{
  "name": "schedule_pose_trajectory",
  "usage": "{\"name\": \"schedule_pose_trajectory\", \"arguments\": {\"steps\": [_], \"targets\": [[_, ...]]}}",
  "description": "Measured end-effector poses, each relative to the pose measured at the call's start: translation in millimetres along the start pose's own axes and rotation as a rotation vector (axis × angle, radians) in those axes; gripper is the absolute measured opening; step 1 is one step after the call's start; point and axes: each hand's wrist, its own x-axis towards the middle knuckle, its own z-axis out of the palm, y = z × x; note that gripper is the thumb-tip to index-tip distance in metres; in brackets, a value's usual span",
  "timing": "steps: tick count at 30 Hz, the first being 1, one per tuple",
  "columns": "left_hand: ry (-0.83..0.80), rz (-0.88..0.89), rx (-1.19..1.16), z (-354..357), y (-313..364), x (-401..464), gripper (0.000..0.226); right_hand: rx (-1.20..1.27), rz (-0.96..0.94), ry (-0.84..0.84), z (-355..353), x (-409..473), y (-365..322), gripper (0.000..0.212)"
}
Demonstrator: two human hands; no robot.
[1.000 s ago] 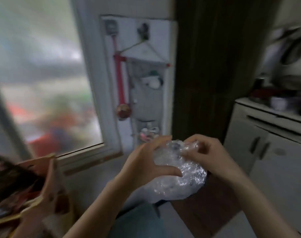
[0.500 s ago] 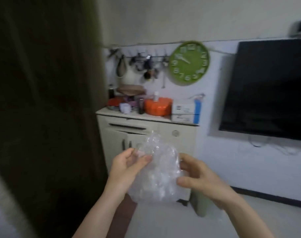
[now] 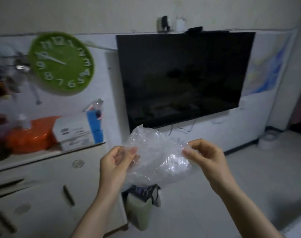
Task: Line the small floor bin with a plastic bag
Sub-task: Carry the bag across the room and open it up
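A crumpled clear plastic bag is stretched between both hands at chest height in the middle of the view. My left hand pinches its left edge between thumb and fingers. My right hand pinches the right edge. Below the bag, on the floor beside the cabinet, stands a small pale green bin with dark items showing at its top; the bag hides part of it.
A white cabinet stands at the left, with an orange container and boxes on top. A green clock and a black TV hang on the wall. Pale floor extends to the right, with a white round object near the wall.
The view has swung right, from the window past the dark curtain to the cabinet and TV wall. My hands have moved apart, spreading the balled-up bag wider.
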Motion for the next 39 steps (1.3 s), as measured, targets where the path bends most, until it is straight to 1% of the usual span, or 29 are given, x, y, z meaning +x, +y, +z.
{"name": "schedule_pose_trajectory", "arguments": {"steps": [2, 4, 6, 8, 10, 11, 13, 15, 16, 18, 20, 21, 22, 24, 26, 28, 30, 32, 34, 36, 39], "targets": [[-0.058, 0.007, -0.014, 16.5, -12.3, 42.4, 0.032, -0.041, -0.027, 0.108, -8.8, 29.6, 13.2, 0.016], [-0.109, 0.009, -0.036, 33.5, -23.2, 82.7, 0.031, -0.084, -0.050, 0.228, -19.3, 58.3, 27.4, 0.007], [-0.199, -0.006, -0.030, 52.7, -37.0, 120.9, 0.036, -0.117, -0.074, 0.362, -34.5, 83.2, 40.8, 0.012], [-0.398, -0.071, 0.019, 73.9, -50.2, 151.5, 0.046, -0.165, -0.083, 0.446, -52.8, 101.9, 51.0, 0.013], [-0.616, -0.142, 0.110, 100.8, -62.5, 174.9, 0.061, -0.230, -0.064, 0.484, -75.8, 116.4, 61.4, 0.013], [-0.664, -0.144, 0.137, 109.9, -65.0, 182.6, 0.072, -0.259, -0.059, 0.478, -84.4, 121.3, 64.7, 0.014], [-0.691, -0.043, 0.166, 142.4, -72.9, 207.9, 0.088, -0.352, -0.041, 0.481, -108.3, 137.0, 75.7, 0.014], [-0.695, 0.141, 0.221, 181.4, -73.9, 230.8, 0.090, -0.451, -0.020, 0.467, -128.5, 156.3, 85.3, 0.013], [-0.744, 0.234, 0.240, 207.1, -75.2, 240.6, 0.090, -0.488, -0.015, 0.460, -139.8, 168.5, 91.3, 0.013], [-0.895, 0.381, 0.286, 264.5, -77.6, 253.1, 0.093, -0.569, -0.020, 0.440, -160.3, 196.0, 102.9, 0.012], [-1.017, 0.430, 0.363, 323.1, -87.9, 260.9, 0.097, -0.645, -0.050, 0.447, -181.1, 225.8, 115.9, 0.011], [-1.039, 0.429, 0.391, 351.3, -94.6, 266.2, 0.095, -0.670, -0.066, 0.461, -193.9, 241.6, 121.9, 0.010], [-1.045, 0.412, 0.399, 379.3, -102.0, 274.6, 0.086, -0.686, -0.077, 0.478, -209.3, 258.4, 127.2, 0.010], [-1.044, 0.350, 0.355, 433.2, -116.1, 298.2, 0.059, -0.670, -0.067, 0.498, -248.2, 291.7, 135.5, 0.014], [-1.031, 0.259, 0.233, 481.0, -127.6, 325.2, 0.040, -0.515, -0.036, 0.507, -291.6, 320.6, 141.6, 0.028], [-0.991, 0.160, 0.099, 526.0, -136.7, 351.3, 0.031, -0.393, 0.004, 0.535, -337.0, 345.2, 150.0, 0.043], [-0.962, 0.059, 0.009, 567.7, -143.9, 371.4, 0.026, -0.392, 0.095, 0.511, -377.2, 366.5, 165.4, 0.058], [-0.955, 0.002, -0.036, 609.1, -151.8, 387.2, 0.025, -0.404, 0.172, 0.482, -408.0, 385.6, 186.2, 0.066], [-0.964, -0.025, -0.066, 654.5, -160.5, 400.9, 0.028, -0.409, 0.195, 0.537, -436.1, 406.2, 204.5, 0.063], [-0.992, -0.043, -0.091, 702.7, -171.2, 411.7, 0.028, -0.427, 0.182, 0.629, -466.8, 428.1, 220.6, 0.056], [-1.034, -0.039, -0.106, 776.2, -186.5, 429.1, 0.035, -0.497, 0.126, 0.764, -521.1, 462.0, 241.5, 0.028]]}}
